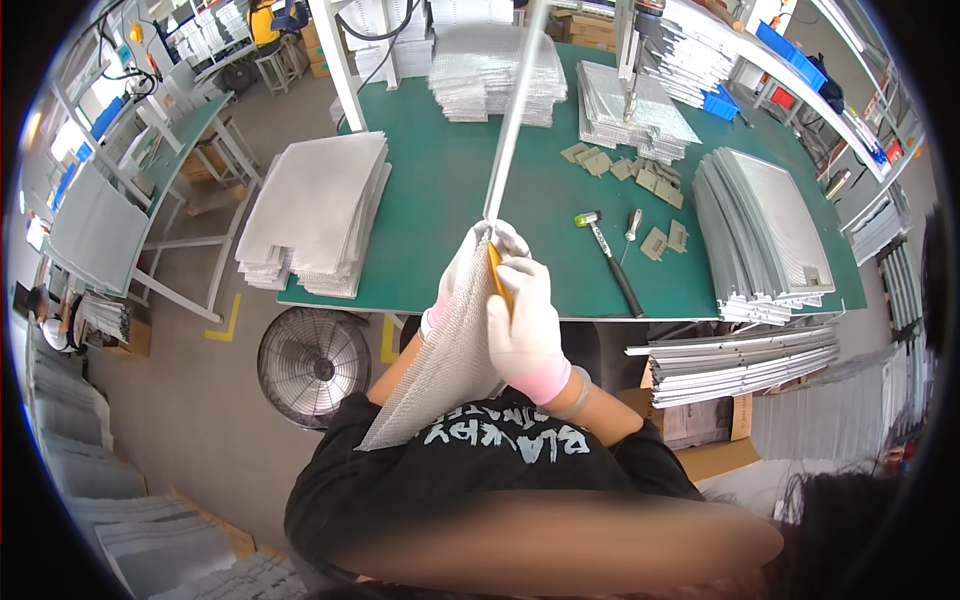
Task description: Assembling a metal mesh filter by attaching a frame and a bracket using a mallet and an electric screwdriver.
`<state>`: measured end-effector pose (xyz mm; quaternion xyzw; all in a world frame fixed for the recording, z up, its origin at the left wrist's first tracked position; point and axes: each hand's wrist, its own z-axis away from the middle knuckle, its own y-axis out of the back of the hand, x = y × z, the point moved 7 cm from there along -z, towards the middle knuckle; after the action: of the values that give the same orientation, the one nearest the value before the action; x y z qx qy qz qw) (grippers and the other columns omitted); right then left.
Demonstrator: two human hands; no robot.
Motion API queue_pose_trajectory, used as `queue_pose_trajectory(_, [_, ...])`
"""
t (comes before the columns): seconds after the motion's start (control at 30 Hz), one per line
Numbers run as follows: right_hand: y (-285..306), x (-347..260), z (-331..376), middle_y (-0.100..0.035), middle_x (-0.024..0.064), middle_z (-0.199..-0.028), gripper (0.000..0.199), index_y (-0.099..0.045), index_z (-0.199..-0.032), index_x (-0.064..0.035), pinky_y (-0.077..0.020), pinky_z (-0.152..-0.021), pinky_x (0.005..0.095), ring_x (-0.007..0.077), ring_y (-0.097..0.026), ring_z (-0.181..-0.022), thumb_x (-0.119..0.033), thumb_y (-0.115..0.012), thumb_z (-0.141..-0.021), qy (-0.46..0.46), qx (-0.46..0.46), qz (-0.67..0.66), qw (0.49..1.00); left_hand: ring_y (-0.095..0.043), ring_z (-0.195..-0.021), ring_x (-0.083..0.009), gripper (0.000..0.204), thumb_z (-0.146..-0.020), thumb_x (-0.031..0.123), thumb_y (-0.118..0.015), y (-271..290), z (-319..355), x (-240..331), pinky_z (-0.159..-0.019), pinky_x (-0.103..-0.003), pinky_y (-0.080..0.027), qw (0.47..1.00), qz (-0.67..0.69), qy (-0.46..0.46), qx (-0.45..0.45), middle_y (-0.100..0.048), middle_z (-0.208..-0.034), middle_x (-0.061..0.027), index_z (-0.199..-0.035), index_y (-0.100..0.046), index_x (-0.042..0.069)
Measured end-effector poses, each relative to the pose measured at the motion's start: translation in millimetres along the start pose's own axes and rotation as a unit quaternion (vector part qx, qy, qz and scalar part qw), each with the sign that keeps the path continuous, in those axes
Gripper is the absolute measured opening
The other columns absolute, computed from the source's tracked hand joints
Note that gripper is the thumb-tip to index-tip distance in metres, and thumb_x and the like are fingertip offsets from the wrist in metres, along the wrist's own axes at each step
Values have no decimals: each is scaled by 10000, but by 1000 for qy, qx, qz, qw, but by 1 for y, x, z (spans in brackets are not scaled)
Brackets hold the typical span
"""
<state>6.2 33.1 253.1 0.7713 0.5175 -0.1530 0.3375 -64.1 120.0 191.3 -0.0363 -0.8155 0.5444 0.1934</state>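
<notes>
Head view, frame centre: left hand grips the mesh panel by the metal strip, right hand clasps a yellow piece, apparently edge-fitting, which calls for steady alignment.

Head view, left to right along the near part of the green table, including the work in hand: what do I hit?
Left stack of silver sheets → held mesh panel → gloved right hand → hammer → two small beige plates → right stack of silver panels.
</notes>
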Motion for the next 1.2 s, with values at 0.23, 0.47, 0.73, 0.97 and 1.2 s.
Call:
queue_pose_trajectory(0.23, [-11,-6,-16,-493,269,-1160,323,-502,-1124,86,-498,-873,407,401,-569,-1016,-17,-571,-825,-83,-19,-10,996,-592,-840,-251,354,-1030,362,-399,-7,7,-5,-840,-388,-501,978,177,23,108,-592,-951,-136,-1014,-563,48])
queue_pose_trajectory(0.47, [4,19,66,-542,201,-1092,379,-534,-1104,23,-482,-863,407,371,-558,-1016,-23,-625,-739,147,-149,57,976,-520,-770,-235,423,-1015,425,-405,-3,5,20,-708,-359,-444,999,-7,14,-41,-565,-831,-98,-1013,-554,29])
queue_pose_trajectory(0.73, [157,263,52,-552,167,-1193,361,-568,-1176,-45,-419,-967,437,361,-513,-1121,-63,-608,-819,-328,-176,496,785,-505,-739,-174,558,-991,500,-409,-16,2,3,-666,-282,-440,991,-86,49,-94,-561,-778,-97,-1073,-543,-35])
queue_pose_trajectory(0.97, [92,101,-25,-496,176,-1340,671,-538,-1283,-24,-300,-1095,485,377,-405,-1302,-381,-740,-752,-29,-101,31,994,-572,-805,-184,596,-970,394,-535,-21,-3,-20,-713,-260,-520,994,-32,54,-92,-551,-1114,-175,-1361,-405,-38])
queue_pose_trajectory(1.2, [27,30,-56,-527,145,-1283,438,-631,-983,-39,-259,-1108,491,368,-372,-1326,-294,-810,-675,57,-202,-32,977,-503,-1236,-265,595,-976,312,-527,-28,-3,-24,-1032,-429,-435,992,-78,-50,-83,-447,-1363,-145,-1456,-305,41])
